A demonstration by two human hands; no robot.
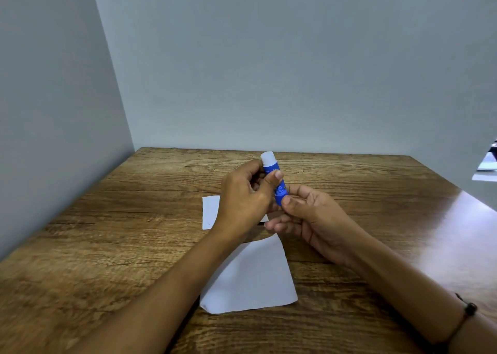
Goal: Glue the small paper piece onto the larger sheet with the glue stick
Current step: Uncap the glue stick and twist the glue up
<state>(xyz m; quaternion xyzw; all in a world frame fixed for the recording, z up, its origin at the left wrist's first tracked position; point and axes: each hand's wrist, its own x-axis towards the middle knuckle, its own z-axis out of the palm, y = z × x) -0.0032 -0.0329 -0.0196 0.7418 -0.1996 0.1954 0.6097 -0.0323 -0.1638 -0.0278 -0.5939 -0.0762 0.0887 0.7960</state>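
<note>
A blue glue stick [278, 187] with a white cap [267, 158] is held upright and slightly tilted above the table. My left hand [243, 197] grips its upper part, thumb across the blue body just below the cap. My right hand [312, 219] pinches its bottom end between thumb and fingers. A larger white sheet [251, 278] lies on the wooden table [121, 232] below my hands. A small white paper piece [210, 211] lies farther back, partly hidden behind my left hand.
Grey walls close the table at the back and on the left. The table's right edge runs diagonally at the right, with glare on the wood there. A dark cord bracelet [469, 309] is on my right wrist.
</note>
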